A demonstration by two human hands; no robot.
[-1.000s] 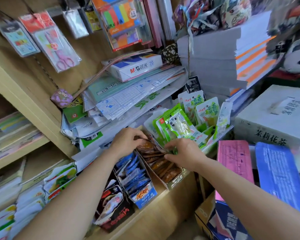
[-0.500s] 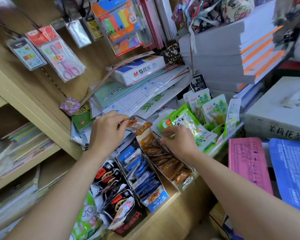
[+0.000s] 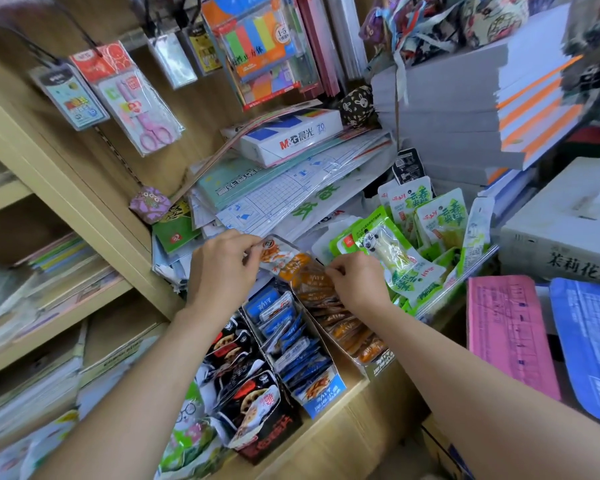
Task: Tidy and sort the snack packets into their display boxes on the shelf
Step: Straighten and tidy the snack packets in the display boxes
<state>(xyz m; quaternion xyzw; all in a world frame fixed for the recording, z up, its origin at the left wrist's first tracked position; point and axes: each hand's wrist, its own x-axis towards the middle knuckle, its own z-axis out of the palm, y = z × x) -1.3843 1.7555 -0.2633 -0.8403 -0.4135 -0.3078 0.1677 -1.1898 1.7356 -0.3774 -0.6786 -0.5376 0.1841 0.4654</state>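
Note:
My left hand (image 3: 222,268) pinches the top end of an orange snack packet (image 3: 284,259) above the back of the orange display box (image 3: 378,363). My right hand (image 3: 355,284) pinches the packet's other end, just over the row of orange packets (image 3: 347,332) standing in that box. To the left stands a blue display box (image 3: 326,398) full of blue packets, and further left a black box (image 3: 267,441) of black and red packets. Green packets (image 3: 406,268) fill a clear tray (image 3: 465,271) to the right of my right hand.
Stacked paper, notebooks and an M&G box (image 3: 291,138) lie behind the boxes. Scissors (image 3: 149,123) and cards hang on the wall above. Grey book stacks (image 3: 465,109), a white carton (image 3: 568,230), a pink pad (image 3: 510,330) and a blue folder (image 3: 589,341) crowd the right. The shelf's front edge (image 3: 329,431) runs below.
My left hand lifted an orange packet out of the box, then brought it back toward the box. My right hand moved up from the box and took the packet's other end.

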